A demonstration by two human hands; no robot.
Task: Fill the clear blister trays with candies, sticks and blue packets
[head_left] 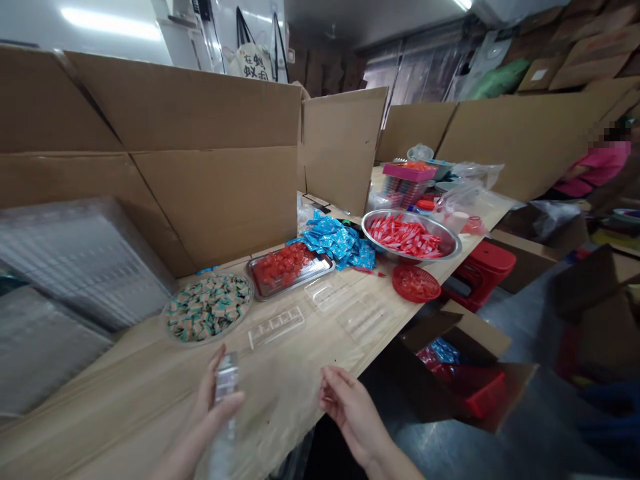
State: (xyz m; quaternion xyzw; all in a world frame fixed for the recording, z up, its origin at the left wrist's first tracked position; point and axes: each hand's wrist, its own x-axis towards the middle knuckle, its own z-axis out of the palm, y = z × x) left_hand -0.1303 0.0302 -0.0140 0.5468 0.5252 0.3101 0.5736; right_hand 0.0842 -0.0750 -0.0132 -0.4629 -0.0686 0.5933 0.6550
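My left hand [213, 407] is closed around a narrow stack of clear plastic trays [227, 383], held on edge at the table's near side. The lower part of the stack is blurred. To its right, my right hand [350, 407] has its fingers curled together; whether anything is between them is hidden. Ahead of both hands, clear compartment trays lie on the wooden table: one tray [277, 327] in the middle, another tray [327, 293] behind it, and a faint tray shape [365, 317] to the right.
Beyond are a round dish of small green-and-tan packets [209, 308], a tray of red packets [285, 267], blue sachets [335, 240], a steel bowl [454, 248] of red-and-white sticks and a red basket [416, 293]. Clear tray stacks [85, 253] stand left. A person [595, 167] is far right.
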